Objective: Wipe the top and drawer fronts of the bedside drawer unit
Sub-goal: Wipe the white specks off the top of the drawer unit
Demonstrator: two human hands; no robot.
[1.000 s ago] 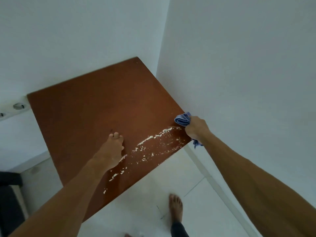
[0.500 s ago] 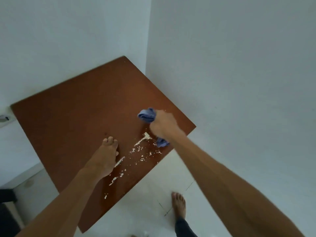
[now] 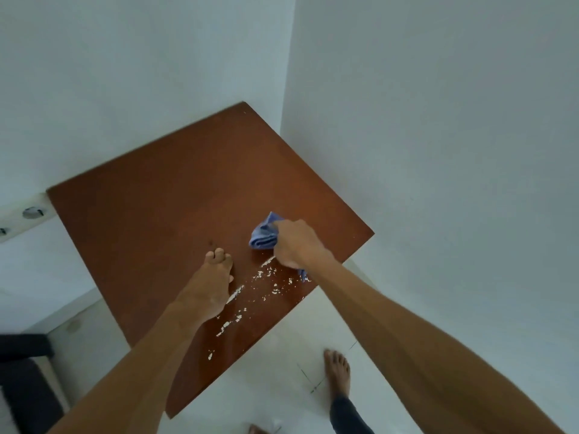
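The brown top of the bedside drawer unit (image 3: 175,214) fills the middle of the view, seen from above and set into a wall corner. White flaky patches (image 3: 266,286) run along its near right part. My right hand (image 3: 297,242) presses a bunched blue cloth (image 3: 264,234) onto the top, just beyond the patches. My left hand (image 3: 213,286) rests flat on the top, fingers together, left of the patches. The drawer fronts are hidden below the top.
White walls meet in a corner behind the unit. A socket strip (image 3: 28,214) sits on the left wall. White floor tiles lie below, with my bare foot (image 3: 336,371) on them. A dark piece of furniture (image 3: 22,386) is at the lower left.
My right hand has swept the cloth from the unit's right edge leftward onto the top, towards the middle. The left hand has stayed in place on the top.
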